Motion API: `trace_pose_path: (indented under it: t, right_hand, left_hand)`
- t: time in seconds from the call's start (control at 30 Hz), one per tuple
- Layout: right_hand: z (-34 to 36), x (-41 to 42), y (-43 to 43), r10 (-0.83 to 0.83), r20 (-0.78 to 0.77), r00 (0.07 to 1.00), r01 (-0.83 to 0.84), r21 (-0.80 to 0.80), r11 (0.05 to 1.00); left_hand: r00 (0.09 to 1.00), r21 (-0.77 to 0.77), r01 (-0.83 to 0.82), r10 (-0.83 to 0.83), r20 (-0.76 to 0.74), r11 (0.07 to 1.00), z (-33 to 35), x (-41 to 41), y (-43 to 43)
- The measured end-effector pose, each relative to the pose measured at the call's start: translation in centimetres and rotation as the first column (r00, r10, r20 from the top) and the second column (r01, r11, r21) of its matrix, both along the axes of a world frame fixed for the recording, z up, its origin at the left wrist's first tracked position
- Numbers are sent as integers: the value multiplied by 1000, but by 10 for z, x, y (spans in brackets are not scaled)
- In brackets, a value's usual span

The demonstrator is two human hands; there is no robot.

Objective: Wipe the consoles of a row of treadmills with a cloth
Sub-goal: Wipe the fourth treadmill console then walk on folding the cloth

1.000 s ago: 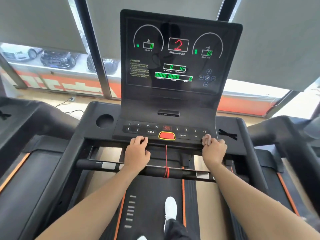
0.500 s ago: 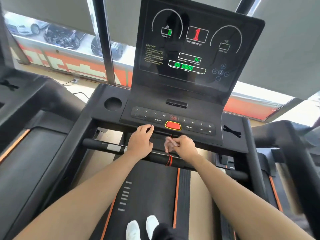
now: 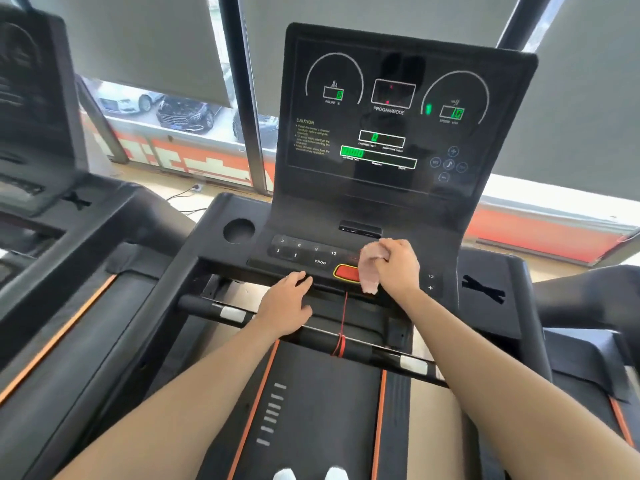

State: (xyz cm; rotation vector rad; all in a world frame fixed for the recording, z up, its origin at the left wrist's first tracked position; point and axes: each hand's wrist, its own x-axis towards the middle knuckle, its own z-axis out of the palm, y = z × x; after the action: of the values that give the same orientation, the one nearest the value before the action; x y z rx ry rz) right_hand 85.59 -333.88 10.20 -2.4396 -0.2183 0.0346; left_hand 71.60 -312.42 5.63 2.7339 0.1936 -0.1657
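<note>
**Cloth lands on the keypad, right over the stop button**

Here we are at the console (image 3: 398, 209), and the marker to watch is the red stop button (image 3: 346, 273) at the middle of its lower keypad strip; the right hand (image 3: 394, 268) sits just to the right of that button, fingers curled tight round a pale pink cloth (image 3: 369, 268); the cloth is bunched in the fist and pressed on the keypad, its loose end draped over the button's right end and hanging a little below it.

Left of the button, the left hand (image 3: 291, 299) lies flat on the console's lower lip; fingers relaxed and nearly straight, holding nothing, fingertips pointing towards the button.

Up above the button stands the dark display screen (image 3: 391, 98), tilted back, green figures lit on it; up and well to the left of the button is a round cup holder (image 3: 238, 231); straight down from the button runs a thin red cord (image 3: 343, 313), tied onto the crossbar (image 3: 221, 311) below; beneath that lies the black belt (image 3: 322, 410) with orange edging, and two white shoe tips (image 3: 287, 474) peek in at the bottom edge.

Far off to the left of the button, a neighbouring console (image 3: 31, 98) shows, blurred; to the button's right, a black cross mark (image 3: 483, 289) sits on the console's flat wing.
</note>
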Motion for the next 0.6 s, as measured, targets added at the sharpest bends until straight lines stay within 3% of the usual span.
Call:
trace_pose_path:
  t: [0.07,0.23,0.6]
  right_hand:
    - [4,15,-3,-30,45,999,30,8,1000]
    - [-9,26,16,197,51,979,-194,-47,980]
    - [-29,15,83,440,22,898,-435,-110,894]
  left_hand:
    - [999,-1,-17,17,-33,1000,3,0,-3]
    - [999,-8,-29,29,-44,1000,4,-2,-4]
    - [999,-67,-29,30,11,997,-7,-6,5]
